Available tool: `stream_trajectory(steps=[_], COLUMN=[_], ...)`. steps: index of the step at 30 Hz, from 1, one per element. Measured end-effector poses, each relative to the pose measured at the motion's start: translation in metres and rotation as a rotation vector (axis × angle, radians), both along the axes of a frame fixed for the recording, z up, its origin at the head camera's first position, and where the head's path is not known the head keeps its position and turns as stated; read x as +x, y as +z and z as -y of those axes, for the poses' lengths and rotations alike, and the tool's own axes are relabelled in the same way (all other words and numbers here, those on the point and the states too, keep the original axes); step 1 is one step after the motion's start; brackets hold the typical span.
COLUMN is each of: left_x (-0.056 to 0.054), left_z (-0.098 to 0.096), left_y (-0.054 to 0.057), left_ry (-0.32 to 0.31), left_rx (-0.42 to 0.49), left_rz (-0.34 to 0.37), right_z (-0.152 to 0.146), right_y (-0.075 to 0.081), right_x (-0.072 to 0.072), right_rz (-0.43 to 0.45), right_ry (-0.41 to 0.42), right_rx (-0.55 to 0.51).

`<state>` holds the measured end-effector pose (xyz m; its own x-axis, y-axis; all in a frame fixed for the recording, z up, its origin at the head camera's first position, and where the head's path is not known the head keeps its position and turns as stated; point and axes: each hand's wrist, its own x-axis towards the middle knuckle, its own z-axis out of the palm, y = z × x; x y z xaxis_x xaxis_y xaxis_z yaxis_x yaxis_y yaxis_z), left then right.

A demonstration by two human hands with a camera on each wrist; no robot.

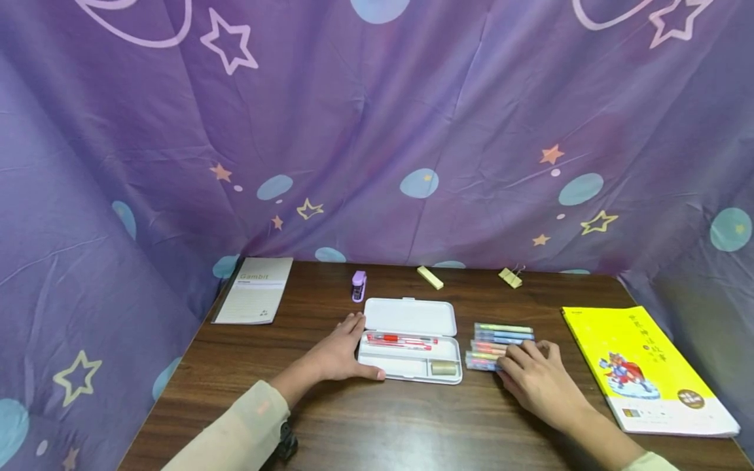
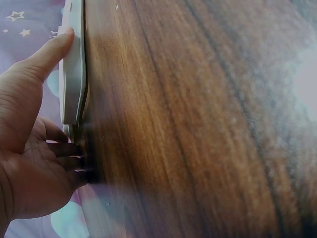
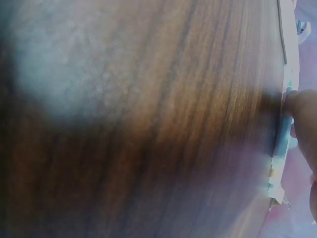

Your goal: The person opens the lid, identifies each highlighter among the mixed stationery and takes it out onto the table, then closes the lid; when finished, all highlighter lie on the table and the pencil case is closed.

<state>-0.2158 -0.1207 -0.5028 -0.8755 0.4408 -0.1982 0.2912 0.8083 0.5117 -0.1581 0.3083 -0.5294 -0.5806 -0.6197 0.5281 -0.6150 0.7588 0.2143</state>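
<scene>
A white pencil case lies with its lid folded back, holding red pens and a small beige block. My left hand rests at the left side of the case, fingers extended near the hinge and thumb along the front edge; in the left wrist view its thumb lies against the case wall. To the right, several coloured marker pens lie in a row. My right hand curls over the right ends of the nearest ones, fingertips partly hidden. A blue marker shows by its thumb.
A notepad lies back left. Along the back are a purple stapler-like item, a pale yellow bar and a binder clip. A yellow book lies right of the right hand. Purple patterned cloth surrounds the table.
</scene>
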Motion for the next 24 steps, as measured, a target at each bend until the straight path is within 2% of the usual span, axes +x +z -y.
stream_trajectory(steps=[24], left_x=[0.0006], left_z=[-0.0001], left_y=[-0.0005], left_ry=[-0.002], left_rx=[-0.006], left_rz=[0.002], right_z=[-0.0023], right_y=[-0.0034], right_x=[0.0015], right_rz=[0.005], right_ry=[-0.004], right_rx=[-0.013])
